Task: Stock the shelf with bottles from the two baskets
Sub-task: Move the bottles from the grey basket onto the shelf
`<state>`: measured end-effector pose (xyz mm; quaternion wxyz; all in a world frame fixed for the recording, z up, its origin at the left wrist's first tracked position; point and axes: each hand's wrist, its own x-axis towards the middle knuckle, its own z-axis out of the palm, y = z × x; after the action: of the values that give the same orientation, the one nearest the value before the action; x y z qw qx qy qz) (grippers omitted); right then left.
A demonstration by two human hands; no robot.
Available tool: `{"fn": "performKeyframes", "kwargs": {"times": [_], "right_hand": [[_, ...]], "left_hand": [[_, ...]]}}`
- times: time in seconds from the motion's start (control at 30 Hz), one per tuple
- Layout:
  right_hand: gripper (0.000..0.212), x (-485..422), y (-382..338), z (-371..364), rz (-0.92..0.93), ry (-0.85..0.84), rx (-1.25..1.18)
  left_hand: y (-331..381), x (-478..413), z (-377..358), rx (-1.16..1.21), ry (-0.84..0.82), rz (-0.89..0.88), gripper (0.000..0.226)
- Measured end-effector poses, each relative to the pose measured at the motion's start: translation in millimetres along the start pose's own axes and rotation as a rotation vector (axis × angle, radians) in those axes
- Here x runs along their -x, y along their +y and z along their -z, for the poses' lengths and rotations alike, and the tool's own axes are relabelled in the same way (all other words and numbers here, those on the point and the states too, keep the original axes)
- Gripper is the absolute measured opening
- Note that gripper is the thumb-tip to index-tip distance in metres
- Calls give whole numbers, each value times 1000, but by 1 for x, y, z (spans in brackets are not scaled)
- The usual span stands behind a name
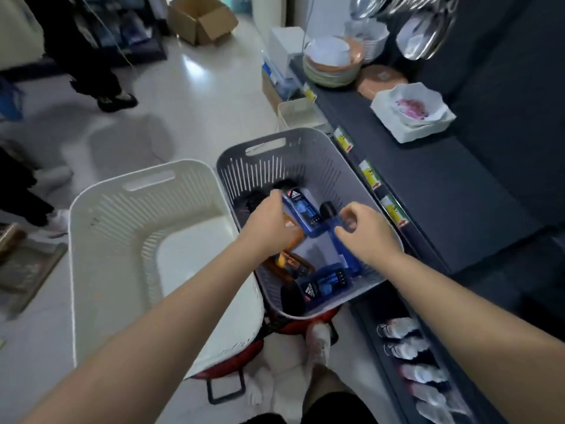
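Note:
Both my hands reach into the grey basket (305,154), which holds several bottles. My left hand (270,223) is closed around a blue bottle (302,211) with a black cap, over an orange bottle (290,263). My right hand (363,231) grips a second blue bottle (344,249) with a black cap (327,208). Another blue bottle (324,284) lies at the basket's near end. The white basket (122,228) on the left has nothing in it. The dark shelf (452,203) runs along the right.
Stacked plates (331,64) and a white dish (412,113) sit on the shelf's far part; yellow price tags (370,174) line its edge. A lower shelf holds packaged items (409,350). Other people's legs (101,71) stand on the floor at left, near a cardboard box (201,18).

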<state>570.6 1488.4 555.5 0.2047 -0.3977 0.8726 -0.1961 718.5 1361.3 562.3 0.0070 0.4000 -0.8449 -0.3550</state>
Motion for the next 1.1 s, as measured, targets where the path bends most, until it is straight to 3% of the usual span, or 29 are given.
{"fn": "performKeyframes", "kwargs": {"times": [0.2,0.37,0.5,0.6,0.73,0.93,1.1], "right_hand": [[33,-48,16,-36,-94,-238,34],[62,-76,23,-55,-128,-273,107],[71,-88,29,-70,-151,-313,128],[80,-89,30,-80,-132,-305,167],[80,-92,31,-86,-124,-302,210],[51,-115,41,-80,-156,-483,218],[68,-122,45,-87,-243,-623,139]], "left_hand": [[-13,-22,-56,40,-51,199,48],[-28,-39,-82,28,-98,424,58],[-39,-50,-100,58,-204,683,71],[-40,-57,-111,90,-179,835,76],[-39,-61,-128,262,-115,1005,71],[-40,-70,-143,460,13,1099,110],[-39,-73,-140,451,6,1187,118]]}}
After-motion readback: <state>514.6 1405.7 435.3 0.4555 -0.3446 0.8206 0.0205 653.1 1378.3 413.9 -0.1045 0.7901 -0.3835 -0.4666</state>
